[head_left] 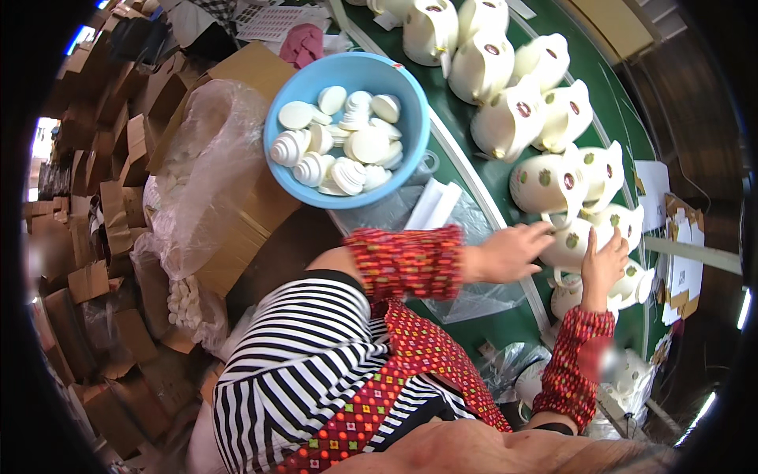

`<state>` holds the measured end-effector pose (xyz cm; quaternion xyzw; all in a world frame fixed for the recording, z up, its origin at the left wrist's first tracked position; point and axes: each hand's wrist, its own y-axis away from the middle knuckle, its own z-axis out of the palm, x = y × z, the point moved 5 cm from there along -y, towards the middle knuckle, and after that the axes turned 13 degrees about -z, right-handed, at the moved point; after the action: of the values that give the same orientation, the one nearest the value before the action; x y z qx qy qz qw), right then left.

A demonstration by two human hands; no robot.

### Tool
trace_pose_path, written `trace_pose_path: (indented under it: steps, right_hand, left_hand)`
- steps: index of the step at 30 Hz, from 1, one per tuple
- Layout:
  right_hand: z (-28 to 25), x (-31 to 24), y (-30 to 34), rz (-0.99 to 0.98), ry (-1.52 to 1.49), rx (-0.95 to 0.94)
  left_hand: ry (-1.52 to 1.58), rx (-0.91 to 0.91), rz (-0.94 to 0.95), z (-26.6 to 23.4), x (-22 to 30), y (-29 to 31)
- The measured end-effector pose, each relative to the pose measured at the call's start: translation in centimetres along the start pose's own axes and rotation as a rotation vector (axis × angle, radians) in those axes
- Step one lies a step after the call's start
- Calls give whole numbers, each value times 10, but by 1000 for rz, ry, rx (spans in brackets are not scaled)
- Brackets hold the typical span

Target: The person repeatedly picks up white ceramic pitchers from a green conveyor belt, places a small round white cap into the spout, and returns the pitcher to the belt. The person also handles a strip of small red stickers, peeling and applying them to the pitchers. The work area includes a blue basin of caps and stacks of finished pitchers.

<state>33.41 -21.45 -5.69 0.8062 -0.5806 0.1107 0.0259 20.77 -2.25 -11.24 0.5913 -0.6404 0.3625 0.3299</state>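
Observation:
Several cream-coloured jugs with spouts and handles stand in two rows on a green conveyor belt. My left hand (509,253) reaches from the left with fingers stretched out, its tips against the side of a jug (567,246). From below, my right hand (605,267) lies at the other side of this jug, thumb and fingers apart. Behind it are a jug with a green and a dark red mark (543,183) and a jug beside that one (603,175). Another jug (633,284) is just right of my right hand. The undersides of my fingers are hidden.
A light blue basin (278,167) of white round, ridged lids (369,146) stands left of the belt (474,175). White paper rolls (433,205) and clear plastic lie between basin and hands. Farther left are an opened carton (237,257) with plastic lining and many cardboard boxes.

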Motion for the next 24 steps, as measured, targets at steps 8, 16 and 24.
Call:
trace_pose_path:
  steps: [8,16,24]
  right_hand:
    - [-52,-323,25,-738,-1025,-138]
    - [32,-524,11,-1168,-317,-297]
    - [3,-517,-17,-1079,-568,-133]
  left_hand:
    - [-696,601,-422,-318,-161,168]
    - [-563,374,-614,-366,-251,207]
    - [-747,178,-655,-443,-244,147]
